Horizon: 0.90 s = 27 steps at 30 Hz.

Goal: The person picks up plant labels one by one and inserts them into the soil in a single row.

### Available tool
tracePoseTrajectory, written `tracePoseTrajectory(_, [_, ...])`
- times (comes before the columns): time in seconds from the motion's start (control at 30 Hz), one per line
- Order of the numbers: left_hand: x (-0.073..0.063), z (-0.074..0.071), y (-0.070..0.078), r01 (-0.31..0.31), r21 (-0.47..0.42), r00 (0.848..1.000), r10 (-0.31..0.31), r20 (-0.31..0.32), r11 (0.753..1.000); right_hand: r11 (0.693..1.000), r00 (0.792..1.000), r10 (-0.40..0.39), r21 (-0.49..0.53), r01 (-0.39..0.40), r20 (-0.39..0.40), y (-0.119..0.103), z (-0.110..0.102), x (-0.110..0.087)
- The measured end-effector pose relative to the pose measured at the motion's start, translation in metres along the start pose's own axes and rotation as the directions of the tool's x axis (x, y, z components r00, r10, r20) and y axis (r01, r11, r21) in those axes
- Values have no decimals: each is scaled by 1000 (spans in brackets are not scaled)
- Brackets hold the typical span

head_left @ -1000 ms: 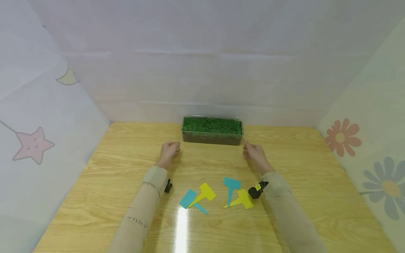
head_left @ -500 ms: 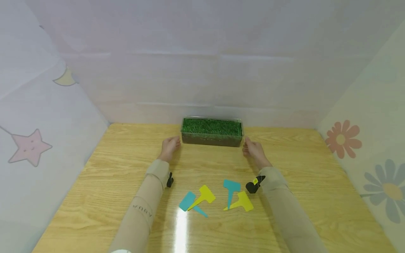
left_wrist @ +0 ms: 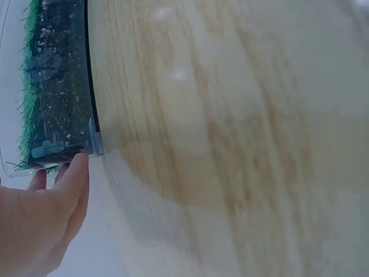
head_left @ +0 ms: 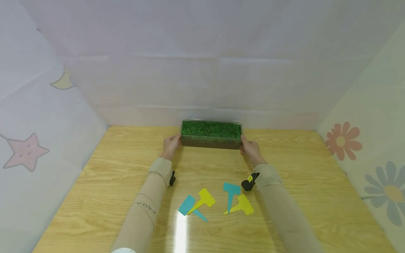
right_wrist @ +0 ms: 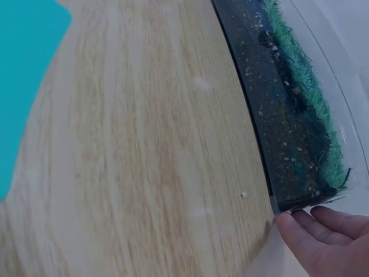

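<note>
A long clear plastic box [head_left: 211,142] of dark soil topped with green artificial grass [head_left: 212,129] stands at the back of the table. My left hand [head_left: 171,143] touches its left end; in the left wrist view the fingertips [left_wrist: 78,163] meet the end wall near the lower corner. At the opposite end is my right hand [head_left: 250,147], its fingers [right_wrist: 323,222] fairly straight against the wall and bottom corner. Closer to me lie T-shaped plant labels: a blue one [head_left: 187,205] under a yellow one [head_left: 206,197], and another blue one [head_left: 232,189] overlapping a second yellow one [head_left: 245,205].
The wooden table [head_left: 126,175] meets a pale fabric wall [head_left: 202,80] right behind the box. Side walls with a pink star [head_left: 26,151] and flowers [head_left: 343,141] stand left and right. Black wrist cameras [head_left: 249,184] sit at both cuffs.
Both hands have moved forward and inward, from just in front of the box to contact with its two ends. The plant labels keep their places on the table.
</note>
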<state>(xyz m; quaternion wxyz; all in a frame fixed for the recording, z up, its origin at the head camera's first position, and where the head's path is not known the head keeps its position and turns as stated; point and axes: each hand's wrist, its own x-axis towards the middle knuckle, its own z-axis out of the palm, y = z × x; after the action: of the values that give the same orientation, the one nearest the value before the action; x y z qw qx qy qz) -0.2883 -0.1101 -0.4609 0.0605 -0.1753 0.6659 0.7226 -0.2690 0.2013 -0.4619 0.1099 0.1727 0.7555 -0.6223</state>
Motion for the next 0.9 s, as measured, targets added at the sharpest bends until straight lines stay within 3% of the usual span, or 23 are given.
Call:
tracePoseTrajectory(0.27, [4, 1, -1, -38, 59, 999, 39, -18, 998, 1000, 1000, -8, -21, 7, -22, 0, 3, 2])
tracePoseTrajectory(0.9, [2, 0, -2, -78, 67, 997, 77, 16, 995, 996, 998, -63, -55, 63, 2, 1, 0, 7])
